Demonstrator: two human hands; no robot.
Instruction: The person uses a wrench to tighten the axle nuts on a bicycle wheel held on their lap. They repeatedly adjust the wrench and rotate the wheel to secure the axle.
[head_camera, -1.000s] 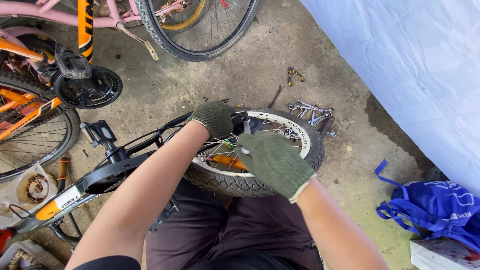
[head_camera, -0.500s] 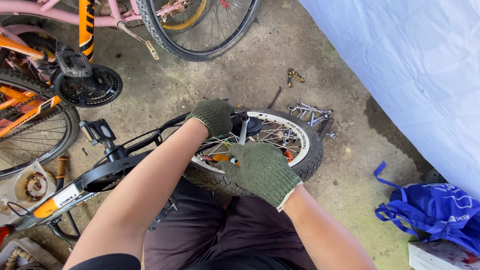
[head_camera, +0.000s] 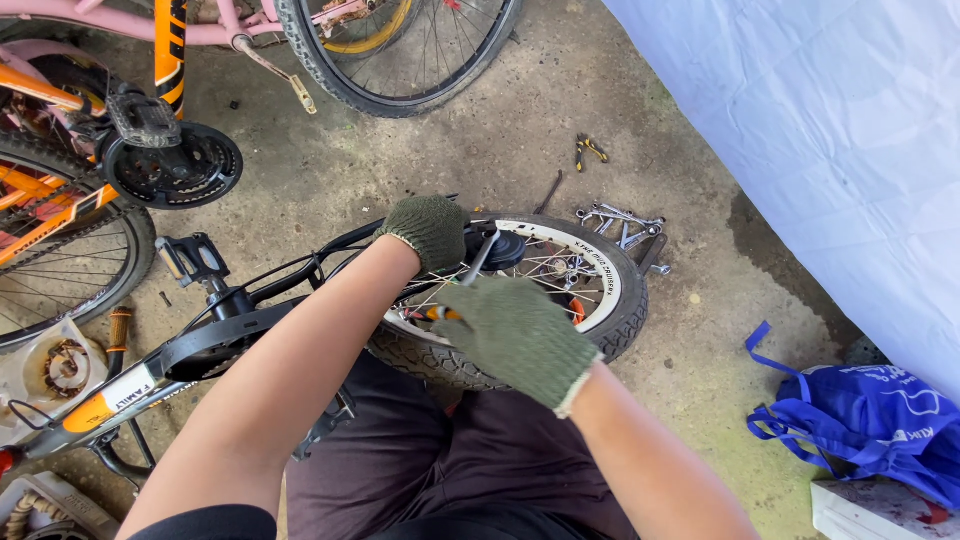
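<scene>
Left hand: our gloved left hand (head_camera: 430, 232) is closed at the hub (head_camera: 497, 250) of the small bicycle wheel (head_camera: 600, 290); what it grips we cannot tell.
Right hand: our gloved right hand (head_camera: 515, 335) is curled around an orange-handled tool (head_camera: 432, 313) over the spokes.
Wheel: it lies flat by our knees, mounted in the black bike frame (head_camera: 230, 325), tyre on.
Progress: we judge work at the axle mid-way; the wheel is not yet off.
Nearby: loose wrenches (head_camera: 620, 220) and pliers (head_camera: 588, 150) on the concrete.
</scene>
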